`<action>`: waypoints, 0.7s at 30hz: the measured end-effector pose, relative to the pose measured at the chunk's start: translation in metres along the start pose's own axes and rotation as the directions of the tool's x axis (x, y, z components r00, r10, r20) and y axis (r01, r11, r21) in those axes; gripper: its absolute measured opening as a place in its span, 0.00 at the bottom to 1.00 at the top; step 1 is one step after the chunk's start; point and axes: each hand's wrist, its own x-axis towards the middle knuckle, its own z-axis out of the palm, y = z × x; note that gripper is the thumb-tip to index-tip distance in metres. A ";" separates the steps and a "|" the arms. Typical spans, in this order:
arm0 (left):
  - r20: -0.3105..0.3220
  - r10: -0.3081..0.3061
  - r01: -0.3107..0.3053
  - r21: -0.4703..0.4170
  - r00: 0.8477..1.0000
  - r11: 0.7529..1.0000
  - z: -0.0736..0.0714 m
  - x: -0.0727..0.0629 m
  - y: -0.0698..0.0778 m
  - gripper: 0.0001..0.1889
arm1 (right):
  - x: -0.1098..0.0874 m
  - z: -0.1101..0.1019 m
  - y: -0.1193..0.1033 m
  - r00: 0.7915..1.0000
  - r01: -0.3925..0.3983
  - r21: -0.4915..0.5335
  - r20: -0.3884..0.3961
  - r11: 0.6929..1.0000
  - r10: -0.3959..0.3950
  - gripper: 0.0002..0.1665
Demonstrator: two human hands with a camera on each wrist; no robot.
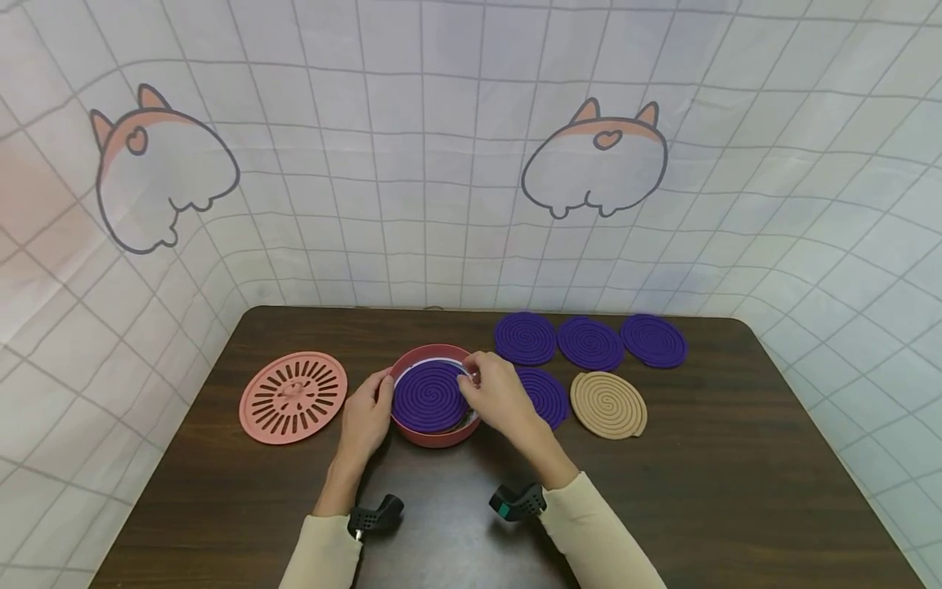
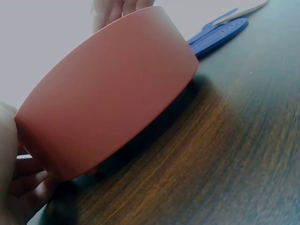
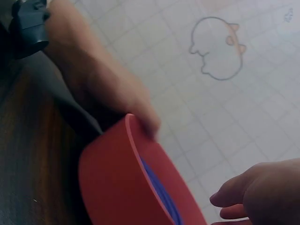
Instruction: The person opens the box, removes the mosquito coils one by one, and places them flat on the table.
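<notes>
A round red box (image 1: 434, 439) stands on the table, its smooth side wall (image 2: 108, 93) filling much of the left wrist view. My left hand (image 1: 368, 415) grips it at the left, thumb at the rim and fingers around the outer wall. Inside lies a purple mosquito coil (image 1: 429, 397), a sliver of which shows past the rim in the right wrist view. My right hand (image 1: 500, 393) reaches over the right rim, thumb and curled forefinger pinching the coil's right edge. A pale lining and part of the box's inside show beside the coil.
Left of the box lies a pink slotted lid (image 1: 293, 398). To the right are several more purple coils (image 1: 591, 343) and a beige coil (image 1: 608, 405); my right hand partly covers the nearest purple coil (image 1: 543, 396). A tile-patterned curtain (image 1: 412, 188) stands behind the dark wooden table (image 1: 699, 491).
</notes>
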 end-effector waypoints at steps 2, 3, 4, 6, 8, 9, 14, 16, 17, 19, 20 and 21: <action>-0.003 0.004 -0.004 -0.001 1.000 1.000 0.000 0.000 0.000 0.22 | 0.000 0.005 -0.002 1.000 -0.007 -0.032 0.017 0.999 0.008 0.17; -0.004 0.006 -0.006 -0.003 1.000 1.000 0.000 0.000 0.000 0.22 | 0.000 0.007 -0.003 1.000 -0.009 -0.043 0.025 0.999 0.011 0.17; -0.006 0.008 -0.008 -0.005 1.000 1.000 0.000 0.000 0.000 0.21 | 0.001 0.009 -0.004 0.999 -0.012 -0.058 0.031 0.998 0.014 0.17; -0.007 0.010 -0.010 -0.008 1.000 1.000 0.000 -0.001 0.001 0.21 | 0.001 0.012 -0.006 0.999 -0.015 -0.083 0.042 0.996 0.019 0.17; -0.008 0.011 -0.012 -0.007 1.000 1.000 0.000 -0.001 0.001 0.21 | 0.002 0.014 -0.007 0.999 -0.009 -0.110 0.048 0.994 0.014 0.17; -0.008 0.012 -0.012 -0.007 1.000 1.000 0.000 -0.001 0.001 0.21 | 0.002 0.014 -0.008 0.999 -0.007 -0.121 0.051 0.993 0.014 0.17; -0.010 0.009 -0.009 -0.006 1.000 1.000 0.000 0.000 0.002 0.21 | 0.004 0.018 -0.011 0.997 0.011 -0.194 0.072 0.981 0.003 0.17; -0.011 0.007 -0.007 -0.006 1.000 1.000 0.000 -0.001 0.002 0.21 | 0.005 0.019 -0.012 0.997 0.014 -0.219 0.077 0.976 0.003 0.17; -0.011 0.006 -0.006 -0.005 1.000 1.000 0.000 -0.001 0.002 0.21 | 0.005 0.020 -0.013 0.997 0.014 -0.230 0.079 0.973 0.004 0.17; -0.012 0.004 -0.004 -0.003 1.000 1.000 0.000 -0.001 0.002 0.21 | 0.005 0.021 -0.013 0.997 0.015 -0.244 0.076 0.970 0.004 0.18; -0.014 0.004 -0.005 -0.004 1.000 1.000 -0.001 -0.001 0.002 0.21 | 0.004 0.022 -0.014 0.997 0.012 -0.246 0.075 0.969 0.007 0.18; -0.015 0.003 -0.003 -0.005 1.000 1.000 0.000 -0.001 0.002 0.21 | 0.004 0.022 -0.014 0.997 0.011 -0.248 0.072 0.969 0.007 0.18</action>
